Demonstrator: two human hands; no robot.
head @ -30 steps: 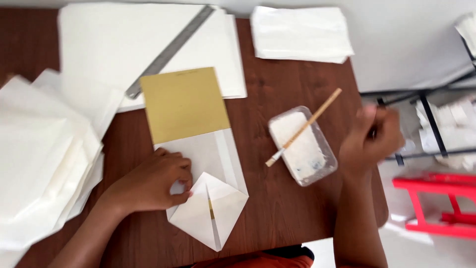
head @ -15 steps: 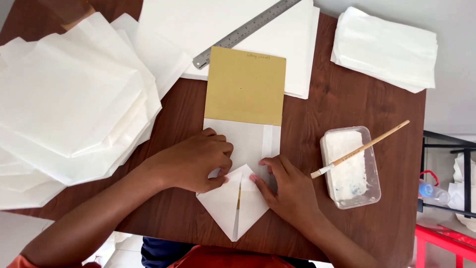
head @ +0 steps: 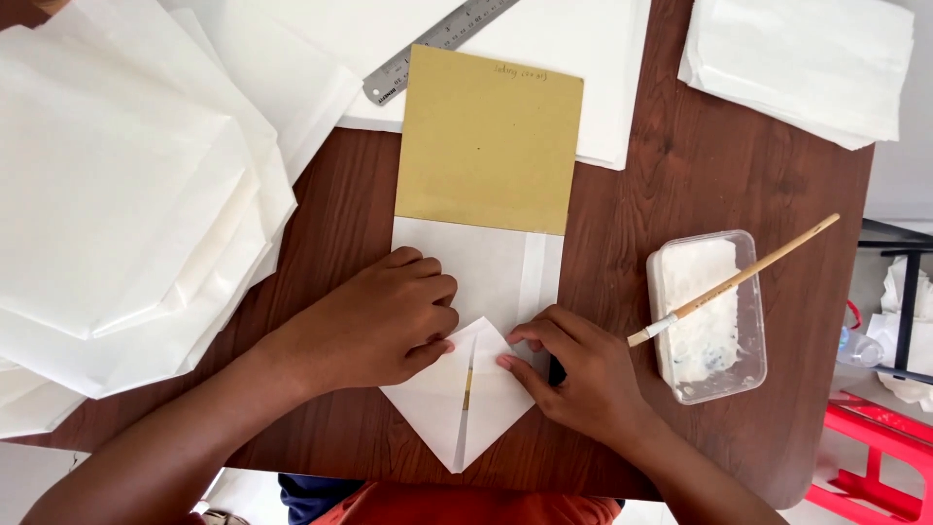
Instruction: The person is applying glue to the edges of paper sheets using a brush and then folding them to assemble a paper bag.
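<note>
White paper bag [head: 465, 394], thin, bottom folded to point, under fingers. Left hand [head: 374, 321], right hand [head: 583, 374] pressing flat, grasping nothing. Tan card [head: 486, 141] beyond fingertips on wooden counter [head: 680, 185].

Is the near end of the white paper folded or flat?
Folded: the white paper has two corner flaps meeting in a point, pressed by left hand and right hand.
</note>
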